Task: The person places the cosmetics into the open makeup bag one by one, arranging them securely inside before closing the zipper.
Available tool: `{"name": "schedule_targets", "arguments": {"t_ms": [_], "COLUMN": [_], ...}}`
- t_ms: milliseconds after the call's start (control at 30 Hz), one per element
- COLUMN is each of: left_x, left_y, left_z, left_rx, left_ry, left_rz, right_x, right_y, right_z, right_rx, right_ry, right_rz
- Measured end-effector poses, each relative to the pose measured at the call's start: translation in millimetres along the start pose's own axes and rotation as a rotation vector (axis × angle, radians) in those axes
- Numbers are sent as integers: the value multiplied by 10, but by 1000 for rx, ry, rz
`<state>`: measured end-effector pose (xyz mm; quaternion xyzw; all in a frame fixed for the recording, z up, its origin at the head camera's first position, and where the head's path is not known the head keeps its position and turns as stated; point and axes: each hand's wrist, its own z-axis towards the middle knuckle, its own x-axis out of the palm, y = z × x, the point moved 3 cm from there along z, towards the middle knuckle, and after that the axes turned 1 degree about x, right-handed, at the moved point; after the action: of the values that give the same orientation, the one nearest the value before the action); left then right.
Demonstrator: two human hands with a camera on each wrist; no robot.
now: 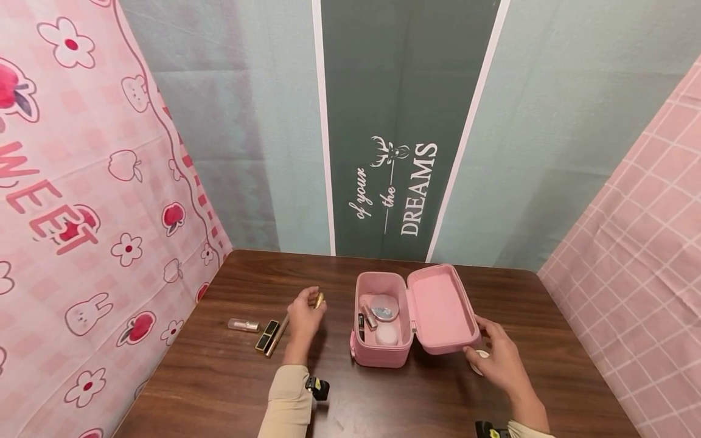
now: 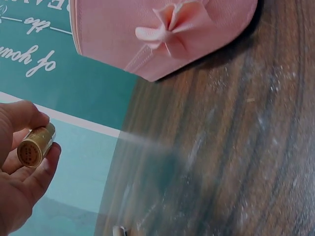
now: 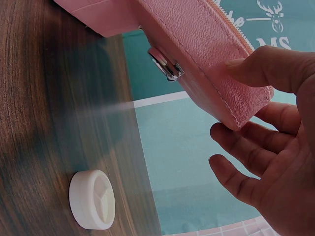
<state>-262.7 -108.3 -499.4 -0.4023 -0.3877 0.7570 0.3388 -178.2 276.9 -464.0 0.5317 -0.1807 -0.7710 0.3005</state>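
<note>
My left hand (image 1: 305, 316) is raised over the table, left of a pink makeup case (image 1: 380, 359). Its thumb and fingers pinch a small gold lipstick tube (image 2: 35, 146), whose labelled end faces the left wrist camera. On the other side, my right hand (image 1: 498, 356) grips the outer corner of the case's lid (image 1: 440, 307), which is swung out to the right. Inside the case lie a round compact (image 1: 384, 308), a pinkish tube (image 1: 369, 316), a dark tube (image 1: 361, 327) and a white round item (image 1: 386, 334).
Left on the wooden table (image 1: 219, 377) lie a clear-ended tube (image 1: 243, 325), a black and gold rectangular case (image 1: 267, 336) and a slim brownish stick (image 1: 277, 336). A white round piece (image 3: 91, 199) sits below the right hand. Printed curtains stand behind and at both sides.
</note>
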Motion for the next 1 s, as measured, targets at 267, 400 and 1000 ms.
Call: {"name": "schedule_targets", "arguments": {"t_ms": [267, 400, 1000], "left_x": [64, 84, 254], "left_y": [-48, -93, -401], "left_z": [19, 23, 33], "left_rx": [-17, -36, -40], "left_ry": [10, 19, 20], "left_rz": [20, 36, -27], "right_x": [-2, -3, -11], "right_y": [7, 10, 13], "right_z": [-5, -5, -6], "right_rx": [12, 7, 4], "right_ry": [7, 5, 11], "right_rz": [3, 4, 6]}}
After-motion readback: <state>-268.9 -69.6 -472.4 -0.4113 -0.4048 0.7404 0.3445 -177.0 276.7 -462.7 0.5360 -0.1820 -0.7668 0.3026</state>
